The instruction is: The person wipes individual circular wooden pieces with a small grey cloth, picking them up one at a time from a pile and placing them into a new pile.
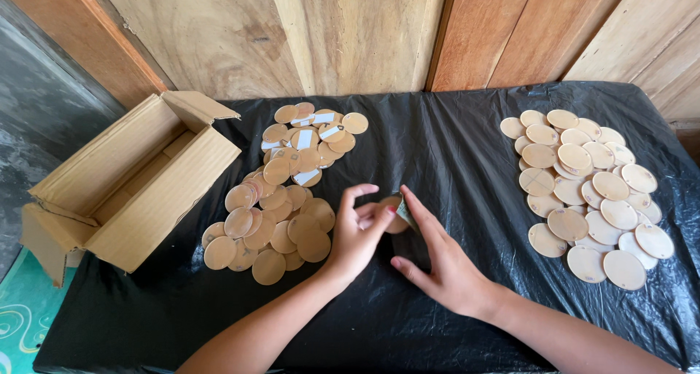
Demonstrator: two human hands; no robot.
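Forearms reach in from below and meet at mid-desk. Left hand (357,232) curls its fingers around a round tan disc (394,215); right hand (437,261), fingers extended, pinches a small folded scrap (405,213) against that disc's edge.

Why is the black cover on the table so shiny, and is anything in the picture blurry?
Head view: soft daylight glints off the wrinkled black plastic sheet, brightest by the right disc pile; the left hand and right hand cast faint shadows; all looks sharp, though the table edges bow slightly from the wide lens.
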